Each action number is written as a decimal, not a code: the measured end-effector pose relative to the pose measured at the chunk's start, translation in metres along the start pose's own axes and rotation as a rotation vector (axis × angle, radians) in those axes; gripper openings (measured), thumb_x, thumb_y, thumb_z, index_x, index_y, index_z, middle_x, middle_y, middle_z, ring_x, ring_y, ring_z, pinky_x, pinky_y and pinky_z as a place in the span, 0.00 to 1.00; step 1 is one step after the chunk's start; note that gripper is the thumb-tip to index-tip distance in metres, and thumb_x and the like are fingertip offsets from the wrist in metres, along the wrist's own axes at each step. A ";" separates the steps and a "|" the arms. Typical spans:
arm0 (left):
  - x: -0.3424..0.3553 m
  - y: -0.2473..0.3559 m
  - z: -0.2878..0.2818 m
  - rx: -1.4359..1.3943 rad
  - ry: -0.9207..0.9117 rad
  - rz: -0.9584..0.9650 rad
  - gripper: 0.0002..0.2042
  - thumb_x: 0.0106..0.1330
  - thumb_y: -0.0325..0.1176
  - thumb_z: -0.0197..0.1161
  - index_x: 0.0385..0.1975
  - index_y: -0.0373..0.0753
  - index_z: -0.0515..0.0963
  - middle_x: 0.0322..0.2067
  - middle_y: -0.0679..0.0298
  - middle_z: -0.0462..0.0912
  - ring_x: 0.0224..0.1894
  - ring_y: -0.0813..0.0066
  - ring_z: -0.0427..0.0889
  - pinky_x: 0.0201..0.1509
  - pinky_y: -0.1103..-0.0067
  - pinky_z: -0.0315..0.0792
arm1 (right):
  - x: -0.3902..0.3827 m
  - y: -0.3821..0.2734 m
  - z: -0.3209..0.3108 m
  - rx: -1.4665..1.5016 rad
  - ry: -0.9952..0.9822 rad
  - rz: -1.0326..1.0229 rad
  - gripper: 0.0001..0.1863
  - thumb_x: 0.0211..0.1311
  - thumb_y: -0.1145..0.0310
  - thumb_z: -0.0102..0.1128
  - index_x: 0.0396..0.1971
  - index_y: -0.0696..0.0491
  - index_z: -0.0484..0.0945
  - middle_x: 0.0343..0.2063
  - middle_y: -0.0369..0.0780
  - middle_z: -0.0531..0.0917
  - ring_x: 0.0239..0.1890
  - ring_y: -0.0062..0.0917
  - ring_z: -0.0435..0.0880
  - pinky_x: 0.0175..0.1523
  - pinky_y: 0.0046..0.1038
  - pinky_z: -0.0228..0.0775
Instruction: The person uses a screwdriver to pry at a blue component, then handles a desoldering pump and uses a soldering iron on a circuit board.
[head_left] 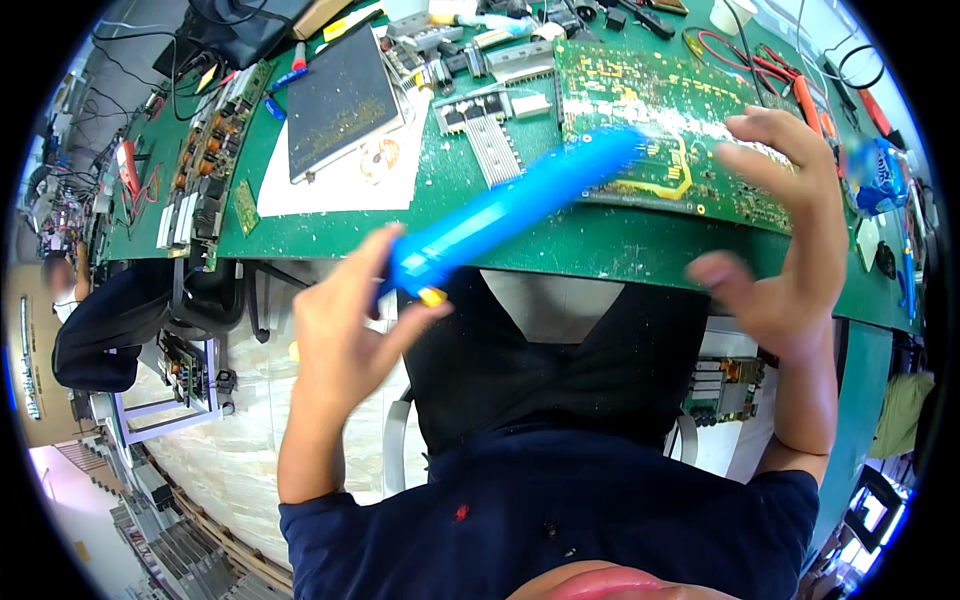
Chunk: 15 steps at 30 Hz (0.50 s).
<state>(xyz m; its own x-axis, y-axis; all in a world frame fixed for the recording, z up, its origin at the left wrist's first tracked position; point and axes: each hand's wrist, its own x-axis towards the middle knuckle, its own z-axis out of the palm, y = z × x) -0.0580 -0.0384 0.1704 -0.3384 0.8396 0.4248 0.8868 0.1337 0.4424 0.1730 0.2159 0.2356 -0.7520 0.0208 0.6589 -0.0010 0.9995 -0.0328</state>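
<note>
A blue desoldering pump [520,215], smeared by motion, slants up to the right over the bench's front edge. My left hand [350,315] is closed round its lower end, where a small yellow part shows by my thumb. The pump's far end overlaps the view of a large green circuit board [650,190], so I cannot tell whether the two touch. My right hand [790,230] is raised at the board's right side, open with its fingers apart and nothing in them.
A black notebook [345,100] lies on white paper [290,195] at the left. A long board with components [210,160] sits farther left. Metal heat sinks [490,130] and loose parts crowd the back. Red leads [740,65] and a blue packet [875,178] are at the right.
</note>
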 end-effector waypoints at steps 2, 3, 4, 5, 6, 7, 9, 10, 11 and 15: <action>0.000 -0.022 -0.004 0.034 0.082 -0.152 0.30 0.49 0.27 0.77 0.55 0.31 0.74 0.26 0.66 0.74 0.25 0.82 0.69 0.30 0.85 0.68 | -0.007 0.016 0.008 0.300 0.091 0.395 0.23 0.58 0.57 0.68 0.49 0.56 0.78 0.46 0.42 0.81 0.50 0.30 0.79 0.56 0.32 0.69; 0.002 -0.033 -0.007 0.017 0.132 -0.221 0.28 0.53 0.26 0.75 0.55 0.30 0.73 0.27 0.66 0.75 0.28 0.84 0.70 0.32 0.86 0.69 | -0.004 0.026 0.011 0.507 0.111 0.597 0.21 0.62 0.60 0.64 0.50 0.58 0.77 0.45 0.42 0.81 0.49 0.26 0.80 0.55 0.28 0.70; 0.004 -0.045 -0.010 0.012 0.177 -0.244 0.27 0.55 0.29 0.75 0.54 0.30 0.74 0.28 0.63 0.78 0.27 0.82 0.72 0.31 0.84 0.70 | -0.001 0.044 0.017 0.583 0.100 0.694 0.23 0.64 0.58 0.62 0.52 0.58 0.77 0.46 0.41 0.81 0.49 0.25 0.80 0.54 0.26 0.71; 0.010 -0.057 -0.013 -0.001 0.220 -0.262 0.26 0.56 0.32 0.74 0.53 0.29 0.74 0.29 0.60 0.80 0.27 0.79 0.75 0.30 0.82 0.71 | 0.004 0.065 0.019 0.673 0.074 0.803 0.26 0.65 0.55 0.60 0.54 0.59 0.75 0.46 0.42 0.81 0.49 0.24 0.80 0.52 0.25 0.72; 0.015 -0.068 -0.020 0.008 0.220 -0.312 0.24 0.58 0.34 0.73 0.52 0.29 0.74 0.27 0.60 0.79 0.26 0.79 0.75 0.31 0.82 0.71 | 0.013 0.077 0.025 0.768 0.061 0.876 0.29 0.66 0.51 0.58 0.56 0.60 0.74 0.47 0.43 0.81 0.48 0.25 0.80 0.51 0.26 0.73; 0.021 -0.076 -0.026 0.012 0.219 -0.361 0.23 0.60 0.36 0.71 0.51 0.28 0.75 0.26 0.61 0.79 0.26 0.79 0.74 0.32 0.81 0.71 | 0.018 0.095 0.032 0.852 0.039 0.946 0.28 0.68 0.51 0.56 0.59 0.58 0.72 0.49 0.42 0.80 0.50 0.25 0.79 0.53 0.27 0.71; 0.043 -0.085 -0.028 0.062 0.175 -0.433 0.22 0.62 0.41 0.69 0.47 0.27 0.77 0.26 0.60 0.79 0.26 0.77 0.74 0.31 0.78 0.69 | 0.029 0.136 0.049 0.978 0.084 1.024 0.32 0.66 0.51 0.61 0.59 0.59 0.67 0.54 0.47 0.76 0.51 0.29 0.78 0.55 0.29 0.72; 0.050 -0.094 -0.028 0.110 0.174 -0.438 0.23 0.62 0.42 0.69 0.47 0.27 0.77 0.26 0.58 0.80 0.26 0.75 0.74 0.31 0.77 0.69 | 0.037 0.150 0.061 1.046 0.140 1.080 0.35 0.64 0.52 0.63 0.62 0.60 0.64 0.58 0.50 0.71 0.53 0.33 0.78 0.55 0.29 0.74; 0.061 -0.102 -0.022 0.146 0.171 -0.433 0.24 0.62 0.44 0.68 0.47 0.27 0.77 0.26 0.56 0.80 0.26 0.73 0.75 0.31 0.75 0.69 | 0.043 0.167 0.068 1.029 0.162 1.107 0.36 0.64 0.52 0.64 0.63 0.60 0.62 0.58 0.51 0.70 0.53 0.34 0.78 0.54 0.29 0.76; 0.086 -0.109 -0.021 0.292 0.135 -0.487 0.28 0.64 0.52 0.63 0.46 0.27 0.77 0.29 0.50 0.82 0.31 0.55 0.82 0.37 0.67 0.73 | 0.070 0.225 0.095 1.052 0.246 1.200 0.40 0.62 0.55 0.66 0.65 0.60 0.56 0.60 0.52 0.68 0.52 0.36 0.79 0.50 0.29 0.80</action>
<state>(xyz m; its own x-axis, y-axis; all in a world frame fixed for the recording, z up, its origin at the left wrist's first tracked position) -0.1899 0.0083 0.1755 -0.7494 0.5729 0.3320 0.6621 0.6433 0.3844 0.0580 0.4402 0.2030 -0.5338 0.8451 -0.0296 -0.0268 -0.0518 -0.9983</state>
